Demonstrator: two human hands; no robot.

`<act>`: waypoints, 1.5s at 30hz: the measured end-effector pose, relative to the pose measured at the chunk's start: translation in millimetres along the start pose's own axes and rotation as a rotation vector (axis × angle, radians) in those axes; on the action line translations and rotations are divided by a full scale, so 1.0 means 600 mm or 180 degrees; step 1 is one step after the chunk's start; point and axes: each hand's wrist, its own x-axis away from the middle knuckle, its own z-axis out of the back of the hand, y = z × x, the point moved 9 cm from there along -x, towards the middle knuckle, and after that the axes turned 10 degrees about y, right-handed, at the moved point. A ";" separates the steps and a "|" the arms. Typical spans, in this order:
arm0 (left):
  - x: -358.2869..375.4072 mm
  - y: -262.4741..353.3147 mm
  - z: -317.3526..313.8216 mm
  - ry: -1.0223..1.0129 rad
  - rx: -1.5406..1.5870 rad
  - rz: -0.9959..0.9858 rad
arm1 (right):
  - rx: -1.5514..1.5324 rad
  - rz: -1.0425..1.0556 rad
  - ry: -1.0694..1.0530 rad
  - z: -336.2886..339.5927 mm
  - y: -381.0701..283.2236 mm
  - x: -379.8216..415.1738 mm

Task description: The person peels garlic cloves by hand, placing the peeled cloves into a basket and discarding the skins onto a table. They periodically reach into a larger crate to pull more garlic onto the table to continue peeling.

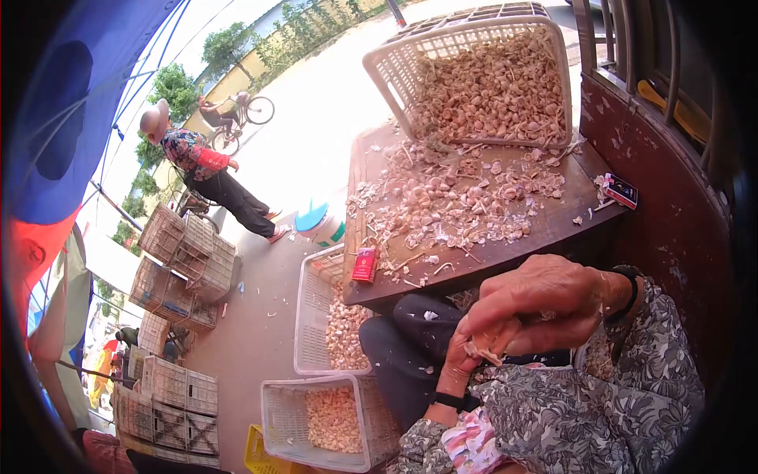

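Both of my hands meet over my lap, at the lower right of the head view. My right hand (545, 296) has its fingers curled, with a pinkish garlic bulb (496, 336) between them. My left hand (458, 355) is mostly hidden behind the right one, close against the bulb, and its fingers cannot be made out. Just beyond the hands, loose garlic and peelings (442, 197) lie scattered on a wooden table (474, 265). A tipped crate (395, 87) full of garlic rests on its far part.
A red box (365, 265) and a dark red pack (621, 191) lie on the table. Left of it stand two crates (300, 332) (272, 419) of garlic cloves and a white bucket (322, 225). Stacked crates (178, 276), a walking person (197, 162) and a cyclist (217, 114) are farther left.
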 end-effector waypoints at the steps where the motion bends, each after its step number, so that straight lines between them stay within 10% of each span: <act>1: -0.003 0.000 -0.009 0.0211 -0.0305 -0.0021 | -0.0242 0.0080 -0.0212 -0.013 -0.025 -0.004; 6: 0.001 -0.002 -0.010 0.0196 -0.0449 -0.0053 | -0.0824 0.0728 -0.1005 -0.063 -0.123 -0.014; 11: 0.009 -0.003 -0.034 -0.0179 -0.0233 0.0078 | -0.0598 0.1651 -0.0272 -0.069 -0.153 0.012; 26: 0.008 -0.004 -0.020 -0.0080 -0.0295 0.0033 | -0.1965 0.0150 -0.1310 -0.090 -0.158 0.012; 45: 0.011 -0.006 -0.036 -0.0176 -0.0182 0.0161 | -0.1757 0.0637 -0.0547 -0.046 -0.169 0.023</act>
